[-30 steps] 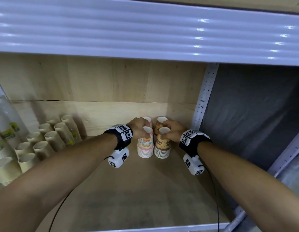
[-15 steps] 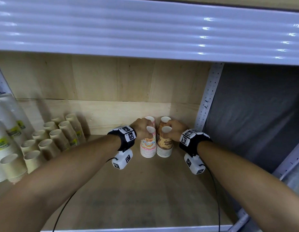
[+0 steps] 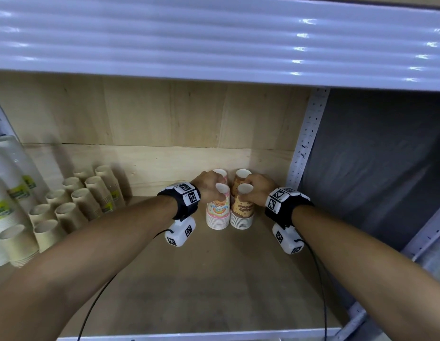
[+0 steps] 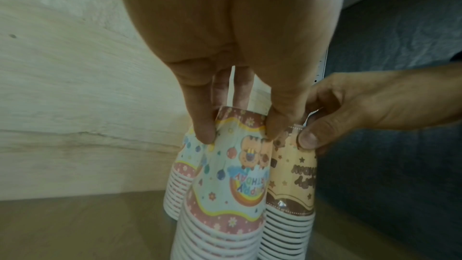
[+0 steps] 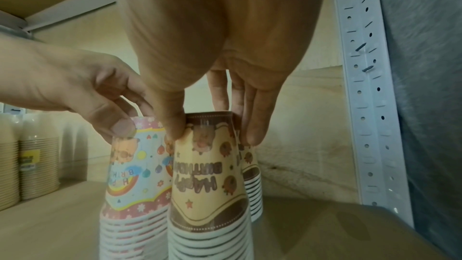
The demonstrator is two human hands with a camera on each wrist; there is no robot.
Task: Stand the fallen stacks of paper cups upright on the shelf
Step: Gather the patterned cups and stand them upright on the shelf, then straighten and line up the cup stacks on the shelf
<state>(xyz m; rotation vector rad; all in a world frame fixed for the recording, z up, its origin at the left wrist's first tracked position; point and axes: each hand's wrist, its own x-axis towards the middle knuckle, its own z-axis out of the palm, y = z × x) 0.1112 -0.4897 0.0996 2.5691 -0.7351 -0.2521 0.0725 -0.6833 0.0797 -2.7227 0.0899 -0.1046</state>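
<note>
Pink cup stack [image 3: 218, 212] and brown cup stack [image 3: 242, 212] upright, rims down, touching at the back right of the wooden shelf [image 3: 214, 291], left hand [image 3: 208, 187] pinching the pink top, right hand [image 3: 259, 189] pinching the brown top, two more stacks [image 3: 230, 174] apparently just behind, plain kraft cup stacks [image 3: 73, 207] well apart at left.

Nothing has visibly changed; only the head camera shifted slightly.
</note>
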